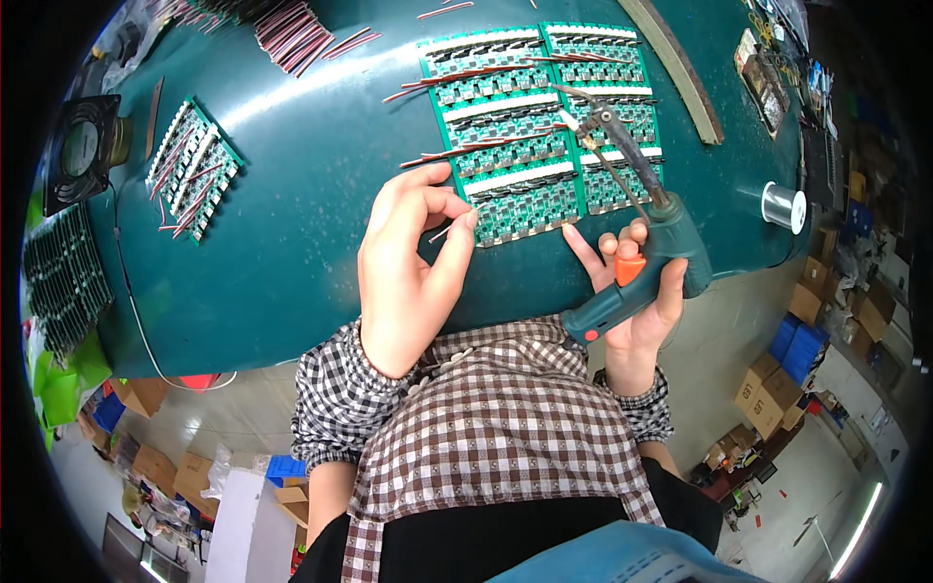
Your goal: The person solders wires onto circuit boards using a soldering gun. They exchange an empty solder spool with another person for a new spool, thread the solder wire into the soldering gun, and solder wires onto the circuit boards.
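My right hand (639, 335) holds a dark green soldering gun (678, 238) with an orange trigger. The gun's metal tip reaches up and left over the green circuit boards (530, 216), and one of my right fingers stretches to their near edge. At the boards' left corner, my left hand (408, 262) is closed in a pinch. A short thin wire (440, 234) shows between its thumb and fingers. Rows of white connectors cross the boards, and several red and black wires (476, 151) lie over them.
A smaller wired board panel (194, 167) lies at left, near a black fan (86, 151) and stacked dark boards (66, 277). Loose wires (292, 37) are bundled at the back. A solder spool (783, 208) and a long strip (675, 68) are on the right.
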